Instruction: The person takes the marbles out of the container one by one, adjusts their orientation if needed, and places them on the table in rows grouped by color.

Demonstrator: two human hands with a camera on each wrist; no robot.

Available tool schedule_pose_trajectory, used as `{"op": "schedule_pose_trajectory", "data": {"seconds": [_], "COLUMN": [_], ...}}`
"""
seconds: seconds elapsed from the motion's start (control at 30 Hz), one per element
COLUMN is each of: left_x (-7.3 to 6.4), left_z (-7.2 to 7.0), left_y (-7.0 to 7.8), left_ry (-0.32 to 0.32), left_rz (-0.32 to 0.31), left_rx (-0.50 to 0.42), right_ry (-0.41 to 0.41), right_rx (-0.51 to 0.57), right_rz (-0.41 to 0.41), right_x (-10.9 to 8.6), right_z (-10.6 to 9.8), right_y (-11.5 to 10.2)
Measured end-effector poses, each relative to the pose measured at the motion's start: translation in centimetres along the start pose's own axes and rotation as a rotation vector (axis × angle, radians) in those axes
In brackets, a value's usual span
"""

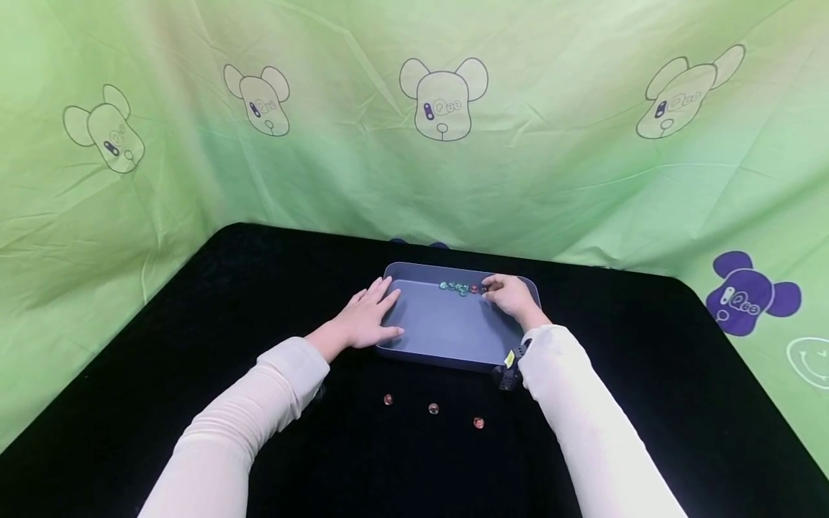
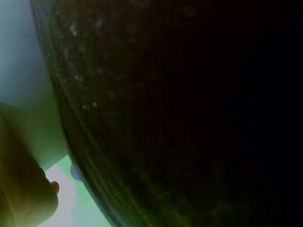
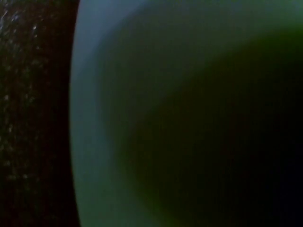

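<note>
Lying spread and relaxed across the left end of the shallow grey tray (image 1: pixel 447 324), the fingers of the left hand (image 1: pixel 365 320) grasped nothing; the thumb reached over the near left part of the tray. The right hand (image 1: pixel 512 293) was at the tray's far right part, its fingers curled down and pinching a small dark marble (image 1: pixel 483 289) just inside the far wall. Immediately left of that, also inside the tray, was a red marble (image 1: pixel 473 289), and beyond it a short cluster of green marbles (image 1: pixel 463 291) along the same wall.

Three more marbles — reddish, well apart from one another — lay outside the tray on its near side: one marble (image 1: pixel 388 399) to the left, a middle marble (image 1: pixel 434 409), and a right-hand marble (image 1: pixel 478 423) farthest from the tray. The black counter (image 1: pixel 291 288) spread out all around the tray, and a green cloth (image 1: pixel 363 165) with bear-head drawings hung behind it. Both wrist views were too dark and blurred to tell more.
</note>
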State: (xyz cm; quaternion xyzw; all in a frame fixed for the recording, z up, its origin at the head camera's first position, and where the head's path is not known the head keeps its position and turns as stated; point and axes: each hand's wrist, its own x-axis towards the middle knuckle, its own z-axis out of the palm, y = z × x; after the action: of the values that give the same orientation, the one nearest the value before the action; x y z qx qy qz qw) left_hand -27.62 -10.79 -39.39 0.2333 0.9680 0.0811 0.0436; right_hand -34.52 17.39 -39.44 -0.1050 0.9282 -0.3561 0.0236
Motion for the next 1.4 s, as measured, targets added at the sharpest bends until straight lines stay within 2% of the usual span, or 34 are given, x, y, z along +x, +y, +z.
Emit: {"op": "schedule_pose_trajectory", "data": {"seconds": [0.23, 1.03, 1.4], "left_x": [0.06, 0.10, 0.14], "left_z": [0.13, -0.07, 0.03], "left_y": [-0.07, -0.09, -0.14], "left_ry": [0.001, -0.011, -0.012], "left_rz": [0.001, -0.005, -0.004], "left_rx": [0.000, -0.003, -0.008], "right_ry": [-0.014, 0.022, 0.018], "right_rx": [-0.042, -0.144, -0.166], "right_rz": [0.019, -0.064, -0.057], "right_x": [-0.19, -0.14, -0.21], "right_z": [-0.03, 0.00, 0.05], "right_y": [-0.22, -0.15, -0.33]}}
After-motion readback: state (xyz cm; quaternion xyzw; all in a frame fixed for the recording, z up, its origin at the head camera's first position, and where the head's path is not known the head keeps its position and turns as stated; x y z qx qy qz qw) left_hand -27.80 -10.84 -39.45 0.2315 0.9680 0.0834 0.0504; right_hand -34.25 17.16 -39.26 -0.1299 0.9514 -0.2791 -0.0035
